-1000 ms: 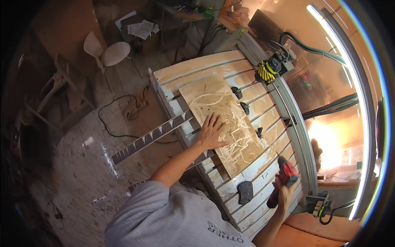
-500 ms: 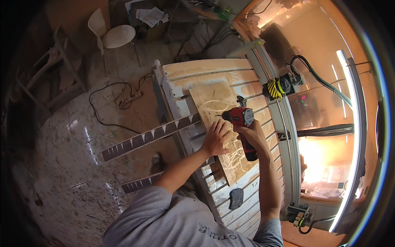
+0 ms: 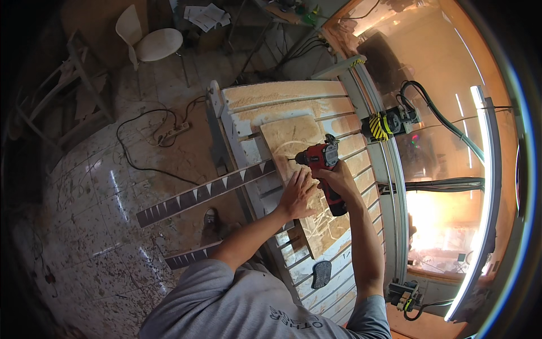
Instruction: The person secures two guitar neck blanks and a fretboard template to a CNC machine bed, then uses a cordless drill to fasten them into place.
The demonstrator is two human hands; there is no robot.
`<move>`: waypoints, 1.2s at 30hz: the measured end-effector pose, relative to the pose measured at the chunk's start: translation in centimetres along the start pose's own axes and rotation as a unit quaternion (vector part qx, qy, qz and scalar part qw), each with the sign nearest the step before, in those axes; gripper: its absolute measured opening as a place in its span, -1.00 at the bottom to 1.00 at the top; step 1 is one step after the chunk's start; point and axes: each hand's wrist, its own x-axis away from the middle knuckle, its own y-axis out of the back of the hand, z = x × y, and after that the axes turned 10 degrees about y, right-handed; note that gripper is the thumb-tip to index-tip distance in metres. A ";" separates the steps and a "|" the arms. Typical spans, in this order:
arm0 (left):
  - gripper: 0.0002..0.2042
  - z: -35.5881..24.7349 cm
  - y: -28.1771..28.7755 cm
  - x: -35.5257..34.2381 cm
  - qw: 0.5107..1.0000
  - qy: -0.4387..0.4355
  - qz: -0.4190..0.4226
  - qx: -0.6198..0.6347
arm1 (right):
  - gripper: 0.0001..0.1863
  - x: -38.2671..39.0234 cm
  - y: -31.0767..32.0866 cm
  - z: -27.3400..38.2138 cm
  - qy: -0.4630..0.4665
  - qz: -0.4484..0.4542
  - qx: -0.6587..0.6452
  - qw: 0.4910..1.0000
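My right hand (image 3: 339,178) is wrapped round the grip of a red and black cordless drill (image 3: 320,156). The drill lies on its side in the air, its thin bit pointing left over a wooden board (image 3: 289,129); whether the tip touches the wood I cannot tell. Pale curved cuts and wood shavings mark the board's face. Flat on the board, just below the drill's nose, rests my left hand (image 3: 299,195) with its fingers apart. A dark strip with white triangles (image 3: 206,193) runs from the board's left edge out over the floor.
Under the board is a slatted machine bed (image 3: 333,282), dusty with sawdust, holding a dark pad (image 3: 322,274). A rail with a black-and-yellow striped machine head (image 3: 379,126) stands at right. A second strip (image 3: 192,257), a power strip (image 3: 174,133) and a white chair (image 3: 159,45) are at left.
My right hand has brought the drill a little to the left, and its nose has turned further over the board. The left hand stays on the wood. The whole view has shifted slightly.
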 end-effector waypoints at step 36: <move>-0.14 -0.1 0.2 -0.6 0.999 0.016 0.038 -0.009 | -0.70 -3.5 0.6 1.2 -0.049 0.085 0.091 0.991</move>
